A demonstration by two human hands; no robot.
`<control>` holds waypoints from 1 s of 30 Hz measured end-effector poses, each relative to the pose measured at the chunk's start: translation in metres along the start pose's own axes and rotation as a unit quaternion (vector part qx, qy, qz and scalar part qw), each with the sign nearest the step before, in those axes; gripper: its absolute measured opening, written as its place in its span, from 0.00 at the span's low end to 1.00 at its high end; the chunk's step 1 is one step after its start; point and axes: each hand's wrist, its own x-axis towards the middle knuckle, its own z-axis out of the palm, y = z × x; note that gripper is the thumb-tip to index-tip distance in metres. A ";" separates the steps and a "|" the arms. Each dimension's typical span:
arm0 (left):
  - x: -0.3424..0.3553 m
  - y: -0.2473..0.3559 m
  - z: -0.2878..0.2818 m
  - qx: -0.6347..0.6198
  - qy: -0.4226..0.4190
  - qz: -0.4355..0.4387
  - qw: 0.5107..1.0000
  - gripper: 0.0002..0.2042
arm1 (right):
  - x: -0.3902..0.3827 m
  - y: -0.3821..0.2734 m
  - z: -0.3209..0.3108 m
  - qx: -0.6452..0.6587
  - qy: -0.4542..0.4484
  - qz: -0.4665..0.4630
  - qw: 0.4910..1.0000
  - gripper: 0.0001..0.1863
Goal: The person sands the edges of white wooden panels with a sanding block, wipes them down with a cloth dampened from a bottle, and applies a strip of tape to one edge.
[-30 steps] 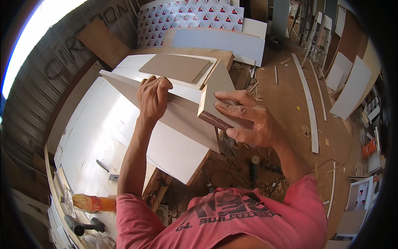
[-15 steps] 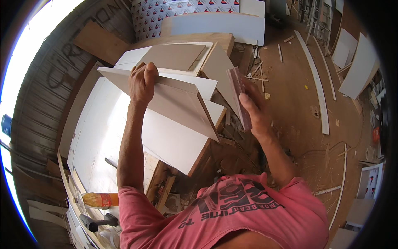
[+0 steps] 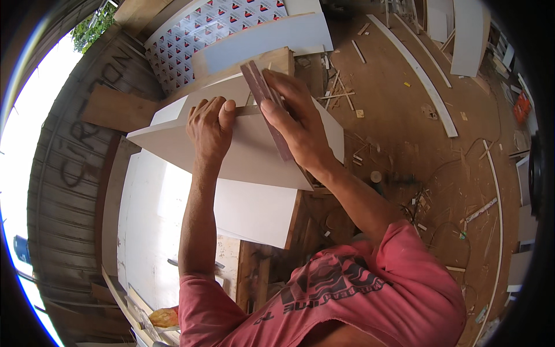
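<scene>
My left hand (image 3: 209,128) is closed over the upper edge of a grey-white board (image 3: 248,153), thumb on top, holding it tilted above the bench. In my right hand (image 3: 302,128) is a long, reddish-brown sanding block (image 3: 261,95), gripped between thumb and fingers. The block lies across the board's right-hand edge and appears to touch it; the exact contact is hidden behind the block and hand. Beneath the held board, a white panel (image 3: 254,209) rests on the bench.
The white-topped workbench (image 3: 147,214) extends to the left beside a corrugated wall (image 3: 69,191). A bottle of orange liquid (image 3: 164,317) lies near my left sleeve. Large sheets (image 3: 266,43) lean at the far end. Wood strips (image 3: 404,61) and offcuts litter the brown floor.
My right hand has brought the sanding block leftward from beside the board onto its right edge. My left hand keeps its hold on the board. The view has shifted to the right.
</scene>
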 end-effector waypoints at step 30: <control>-0.024 -0.010 0.001 0.039 0.050 -0.071 0.995 0.36 | -0.124 0.067 -0.024 -0.050 0.047 0.161 0.985 0.24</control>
